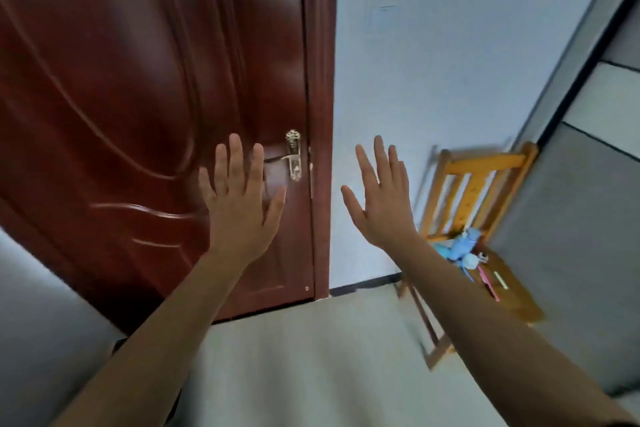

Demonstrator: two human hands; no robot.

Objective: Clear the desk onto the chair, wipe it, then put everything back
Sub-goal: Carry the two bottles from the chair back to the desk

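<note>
Raising both arms out in front, palms away from the camera, the left hand [239, 204] and right hand [381, 201] are spread flat with fingers splayed and nothing in either; this reads as a hands-free pose between steps, not a reach. Right of and below the right hand stands the yellow slatted wooden chair [481, 184], its seat carrying a light-blue plush toy [459, 248] and pink and pale pens [490, 282], likely parked there while the desk gets wiped. Behind the left hand is a dark red wooden door [121, 97] with a brass lever handle [293, 158]. Desk not in view.
</note>
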